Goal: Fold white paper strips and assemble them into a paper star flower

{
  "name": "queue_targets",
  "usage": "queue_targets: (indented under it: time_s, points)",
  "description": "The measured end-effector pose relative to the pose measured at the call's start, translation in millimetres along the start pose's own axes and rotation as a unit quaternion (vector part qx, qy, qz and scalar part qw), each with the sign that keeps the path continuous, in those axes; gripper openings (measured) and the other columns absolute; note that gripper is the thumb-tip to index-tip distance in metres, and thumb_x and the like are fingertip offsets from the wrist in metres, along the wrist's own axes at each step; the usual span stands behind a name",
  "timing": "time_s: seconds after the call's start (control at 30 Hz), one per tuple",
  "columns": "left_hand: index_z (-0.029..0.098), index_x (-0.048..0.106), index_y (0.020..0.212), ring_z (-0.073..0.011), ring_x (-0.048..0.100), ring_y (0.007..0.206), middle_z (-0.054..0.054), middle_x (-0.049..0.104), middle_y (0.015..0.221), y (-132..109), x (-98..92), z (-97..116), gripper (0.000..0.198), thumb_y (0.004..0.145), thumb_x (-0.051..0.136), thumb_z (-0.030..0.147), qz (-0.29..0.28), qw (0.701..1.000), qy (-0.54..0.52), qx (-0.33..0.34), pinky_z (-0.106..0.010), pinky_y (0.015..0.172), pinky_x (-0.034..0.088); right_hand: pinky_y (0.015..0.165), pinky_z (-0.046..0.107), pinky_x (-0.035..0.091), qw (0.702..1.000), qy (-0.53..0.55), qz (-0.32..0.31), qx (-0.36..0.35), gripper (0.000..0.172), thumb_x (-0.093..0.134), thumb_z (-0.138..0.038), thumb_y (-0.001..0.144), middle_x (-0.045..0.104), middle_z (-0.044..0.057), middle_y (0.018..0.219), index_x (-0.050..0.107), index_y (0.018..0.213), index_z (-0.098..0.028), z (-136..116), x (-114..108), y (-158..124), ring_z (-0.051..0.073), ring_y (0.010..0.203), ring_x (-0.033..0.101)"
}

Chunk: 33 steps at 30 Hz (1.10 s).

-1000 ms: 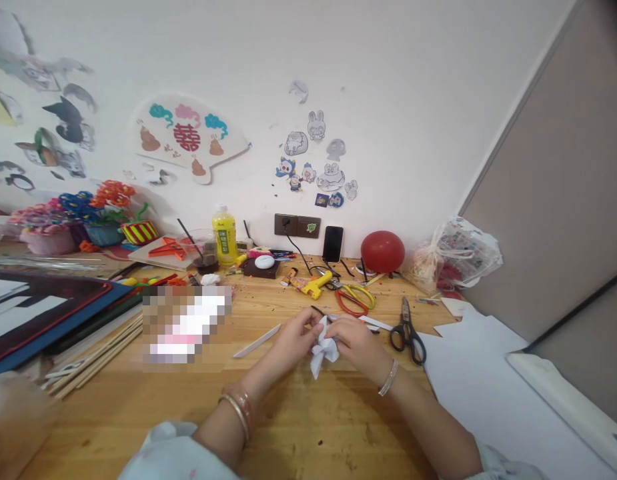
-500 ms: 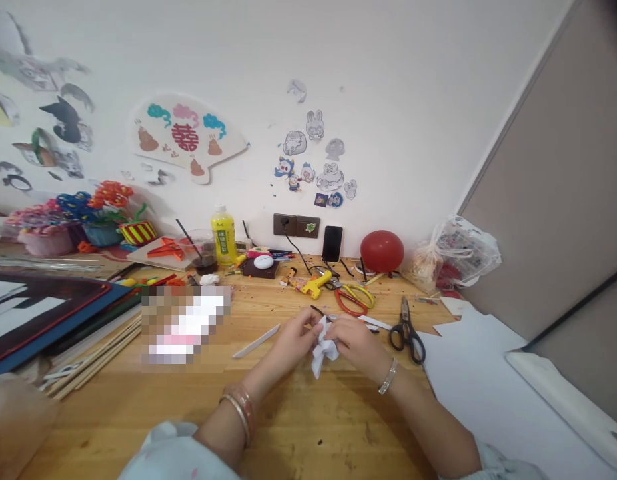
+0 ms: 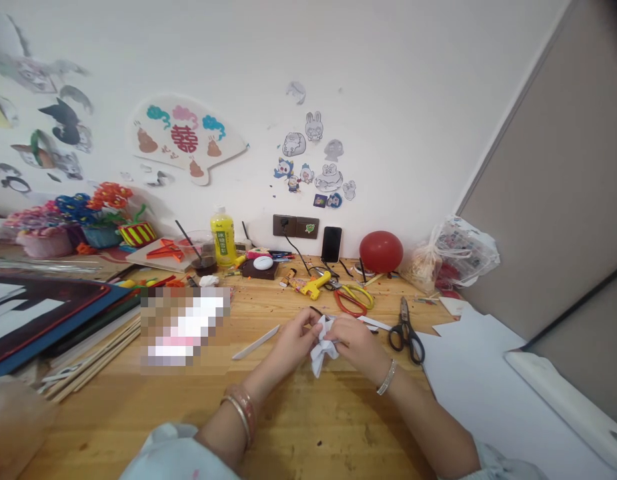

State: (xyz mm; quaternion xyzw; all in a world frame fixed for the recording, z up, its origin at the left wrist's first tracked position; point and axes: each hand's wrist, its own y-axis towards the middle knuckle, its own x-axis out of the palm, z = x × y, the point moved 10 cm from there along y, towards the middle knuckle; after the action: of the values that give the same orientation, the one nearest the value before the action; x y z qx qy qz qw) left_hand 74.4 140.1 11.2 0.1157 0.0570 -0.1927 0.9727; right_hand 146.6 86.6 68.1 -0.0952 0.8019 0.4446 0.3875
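Observation:
A folded piece of white paper [image 3: 322, 353] with several pointed flaps is held up between both hands, over the wooden table [image 3: 288, 413]. My left hand [image 3: 297, 339] pinches it from the left, thumb and fingers closed. From the other side my right hand [image 3: 357, 343] grips it, its fingertips partly hidden behind the paper's folds. A white paper strip [image 3: 257, 343] lies left of my left hand. Black-handled scissors [image 3: 407, 333] rest to the right of my right hand. Beyond the hands lie a yellow glue gun [image 3: 313, 285] and scissors with red and yellow handles [image 3: 355, 299].
White paper sheets [image 3: 483, 373] cover the right side. At the back stand a yellow drink bottle [image 3: 223, 239], a phone [image 3: 331, 245] and a red balloon [image 3: 381, 251]. Wooden sticks [image 3: 98, 357] lie on the left, near a blurred-out patch [image 3: 185, 330].
Both hands keep their hold on the folded paper, almost unmoved. The view has shifted very slightly.

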Motion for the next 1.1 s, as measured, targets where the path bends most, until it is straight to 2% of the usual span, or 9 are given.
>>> queue_targets:
  time_s: [0.23, 0.5, 0.83, 1.1]
  points:
    - [0.019, 0.042, 0.075, -0.0080, 0.046, 0.049, 0.006, 0.047, 0.060, 0.1, -1.6, -1.9, 0.025, 0.076, 0.051, 0.041, 0.005, 1.000, -0.019, -0.005, -0.018, 0.046, 0.036, 0.071, 0.031, 0.045, 0.995, 0.032, -0.010, 0.090, 0.022, 0.049, -0.003, 0.074, 0.067, 0.003, 0.079, 0.062, 0.078, -0.020, 18.9, 0.7, -0.8, 0.017, 0.078, 0.056]
    - [0.020, 0.039, 0.073, -0.0084, 0.044, 0.046, 0.008, 0.045, 0.055, -1.3, 1.1, -2.9, 0.025, 0.075, 0.051, 0.042, 0.003, 0.999, -0.024, -0.023, -0.018, 0.043, 0.034, 0.070, 0.031, 0.044, 0.998, -0.017, -0.030, 0.056, 0.019, 0.049, -0.003, 0.077, 0.064, 0.004, 0.077, 0.059, 0.076, -0.020, 14.2, 5.3, -1.2, 0.018, 0.078, 0.054]
    - [0.019, 0.041, 0.074, -0.0091, 0.047, 0.050, 0.006, 0.047, 0.062, 0.7, -2.0, -7.2, 0.023, 0.076, 0.051, 0.040, 0.022, 0.999, -0.026, -0.009, -0.020, 0.047, 0.037, 0.069, 0.032, 0.044, 0.999, -0.051, -0.002, 0.011, 0.017, 0.048, -0.004, 0.077, 0.063, 0.005, 0.075, 0.058, 0.076, -0.018, 7.5, 2.0, -3.6, 0.019, 0.076, 0.052]
    - [0.019, 0.041, 0.075, -0.0087, 0.046, 0.051, 0.006, 0.049, 0.064, -1.0, 1.1, -2.8, 0.027, 0.075, 0.052, 0.044, 0.011, 0.998, -0.065, -0.012, -0.020, 0.048, 0.037, 0.070, 0.032, 0.041, 0.999, -0.003, -0.005, 0.054, 0.018, 0.053, -0.004, 0.073, 0.064, 0.004, 0.077, 0.061, 0.079, -0.019, 13.3, -8.8, 1.3, 0.018, 0.076, 0.052]
